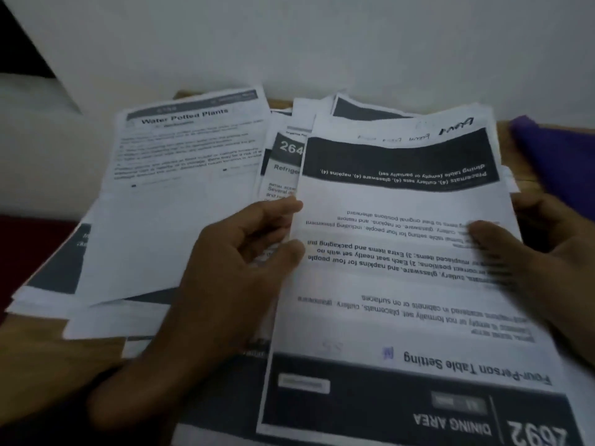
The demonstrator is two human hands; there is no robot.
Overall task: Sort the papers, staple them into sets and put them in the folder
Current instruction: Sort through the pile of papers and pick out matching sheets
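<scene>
Leftmost, loose papers: a spread of thin white printed sheets (96, 297) with dark header bands lies fanned over the brown wooden worktop (48, 346), overlapping untidily, edges not squared.
Plants sheet: a white page headed "Water Potted Plants" (180, 175) lies on top of that spread, its text upright to the viewer, its long axis running away from the camera and leaning slightly right.
Middle sheet: a white page with a grey band reading "264" (285, 156) shows only as a strip between the plants sheet and the front page; the rest is covered.
Left hand: the left hand (231, 262) comes in from the lower left, palm towards the right, fingers (283, 207) curled; the fingertips meet the left edge of the front page, gripping it there.
Front page: a large white sheet headed "Four-Person Table Setting" (402, 284), with black bands at both ends, lies upside down to the viewer, the "DINING AREA 2692" header nearest the camera, its long axis pointing away towards the pale wall (322, 43). It sits over further sheets.
Right hand: the right hand (547, 268), blurred, holds the page's right edge, thumb lying on the printed face.
Far right: a purple folder-like flat item (557, 156) rests on the worktop, partly cut off.
</scene>
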